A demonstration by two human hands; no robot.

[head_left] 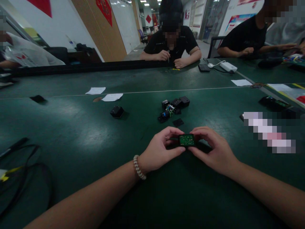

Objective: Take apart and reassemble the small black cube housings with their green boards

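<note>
Black case (187, 145), open side up with a green board (186, 139) seated inside, is held low over the worktop (71, 133), close in front of the person. Left hand (159, 149) and right hand (215, 151) each pinch one end, both grips narrow and closed on the case. Holding it by the ends appears to keep the board face level and unobstructed. Loose parts (173, 108) lie heaped just beyond, presumably within reach. A flat black lid (178, 122) lies between heap and hands. A black block (117, 112) sits apart, to the left.
</note>
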